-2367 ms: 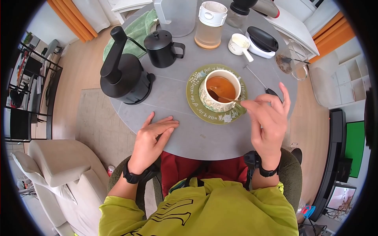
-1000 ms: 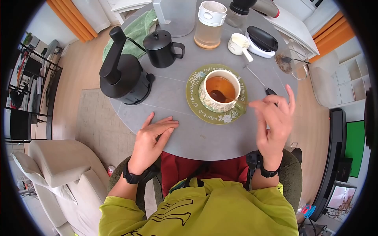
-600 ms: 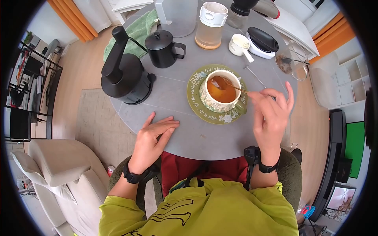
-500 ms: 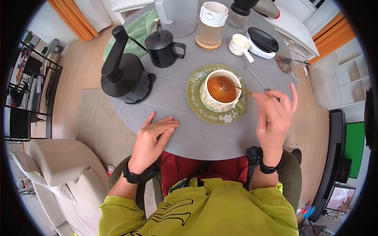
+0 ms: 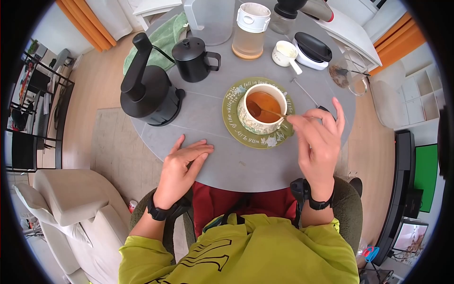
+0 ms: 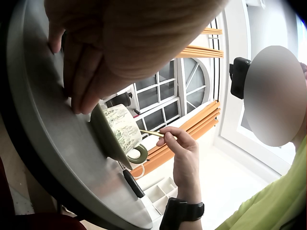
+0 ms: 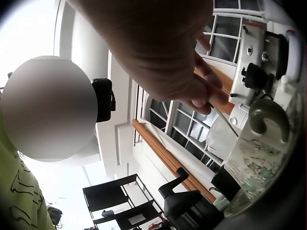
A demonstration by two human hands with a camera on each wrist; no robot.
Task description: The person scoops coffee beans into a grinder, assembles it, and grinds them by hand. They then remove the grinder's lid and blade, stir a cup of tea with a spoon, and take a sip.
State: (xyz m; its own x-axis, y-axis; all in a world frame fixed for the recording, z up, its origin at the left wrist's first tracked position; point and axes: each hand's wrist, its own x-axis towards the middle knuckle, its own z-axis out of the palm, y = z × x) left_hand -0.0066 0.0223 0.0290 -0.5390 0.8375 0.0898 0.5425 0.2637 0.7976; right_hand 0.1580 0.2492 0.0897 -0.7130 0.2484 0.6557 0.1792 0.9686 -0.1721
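Note:
Between thumb and fingertips, my right hand pinches the handle of a thin gold spoon. Its bowl dips into the amber liquid at the left side of a floral cup. The cup stands upright on a green saucer with white lettering, its green handle turned toward that hand. In the left wrist view the spoon slants out over the cup's rim. My left hand rests on the grey table near the front edge, fingers relaxed, holding nothing.
Left of the saucer stand a black grinder with a crank and a black lidded pot. Behind it are a glass jar with a white collar, a small white cup and a glass mug. A milk frother lies to the right.
My right hand circles with the spoon; its bowl goes from the far side of the cup half a second ago to the left side now. The left hand stays put.

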